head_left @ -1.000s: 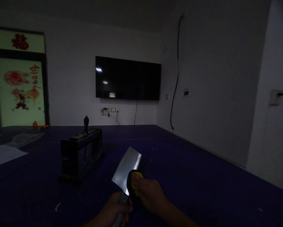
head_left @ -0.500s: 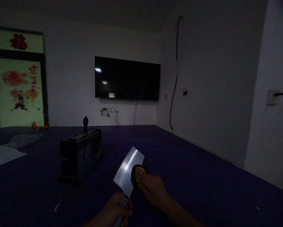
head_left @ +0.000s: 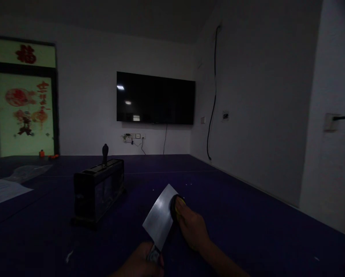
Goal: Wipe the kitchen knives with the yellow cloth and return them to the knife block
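My left hand (head_left: 146,259) is closed around the handle of a cleaver (head_left: 160,219), whose wide shiny blade points up and away from me. In my right hand (head_left: 193,227) is a round black-and-yellow pad (head_left: 174,207), gripped by the fingers and pressed against the blade's right edge, toward its upper part. The pad's exact kind is hard to make out in the dim light. To the left of the cleaver, a black knife block (head_left: 99,192) stands on the dark blue table, with one dark handle (head_left: 105,154) sticking up from its top.
White paper (head_left: 7,191) and clear plastic film (head_left: 28,172) lie on the table (head_left: 247,231) at the left. Small orange items (head_left: 42,153) are near the far left edge. A television (head_left: 155,98) hangs on the back wall, and a cable (head_left: 214,92) runs down the right wall.
The pad and my right hand have moved slightly right, along the blade's edge toward its upper part. The cleaver has shifted a little right and down in view.
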Action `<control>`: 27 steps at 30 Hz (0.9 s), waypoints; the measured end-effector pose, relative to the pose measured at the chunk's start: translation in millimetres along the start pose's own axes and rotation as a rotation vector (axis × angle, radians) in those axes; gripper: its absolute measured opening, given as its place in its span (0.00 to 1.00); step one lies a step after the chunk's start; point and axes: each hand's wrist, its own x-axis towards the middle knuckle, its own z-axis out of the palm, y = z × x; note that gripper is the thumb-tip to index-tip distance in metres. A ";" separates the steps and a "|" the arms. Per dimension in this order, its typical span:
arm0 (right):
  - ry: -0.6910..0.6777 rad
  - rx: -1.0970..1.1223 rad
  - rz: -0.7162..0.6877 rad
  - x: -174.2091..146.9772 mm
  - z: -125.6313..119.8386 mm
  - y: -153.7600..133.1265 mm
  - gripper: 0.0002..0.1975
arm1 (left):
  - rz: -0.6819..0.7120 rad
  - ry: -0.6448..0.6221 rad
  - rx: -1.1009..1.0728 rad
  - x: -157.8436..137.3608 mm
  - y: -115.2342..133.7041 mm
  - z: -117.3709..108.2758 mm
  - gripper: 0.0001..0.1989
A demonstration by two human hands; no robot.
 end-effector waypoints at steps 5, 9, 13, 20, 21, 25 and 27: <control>-0.029 0.022 -0.040 -0.8 0.2 -4.7 0.31 | 0.032 0.024 -0.003 1.1 -0.3 1.0 0.10; -0.100 0.053 -0.111 -1.7 -1.1 -11.8 0.31 | 0.029 0.040 0.006 3.8 -2.8 -0.9 0.10; -0.165 0.066 -0.205 -1.4 -7.1 -20.3 0.29 | 0.071 0.026 -0.009 8.2 -6.7 -3.0 0.11; -0.090 0.081 -0.167 -0.7 -4.5 -15.4 0.31 | 0.073 0.000 -0.017 5.9 -4.1 -2.9 0.11; -0.067 0.075 -0.144 -0.7 -2.6 -12.7 0.32 | 0.073 -0.011 -0.013 4.8 -3.4 -3.1 0.11; 0.027 0.044 -0.024 -0.8 3.3 -2.0 0.30 | 0.038 -0.005 0.007 2.0 -3.6 -3.5 0.10; 0.056 0.047 0.040 -0.9 4.4 1.8 0.29 | -0.001 0.049 0.021 1.2 -4.0 -2.9 0.10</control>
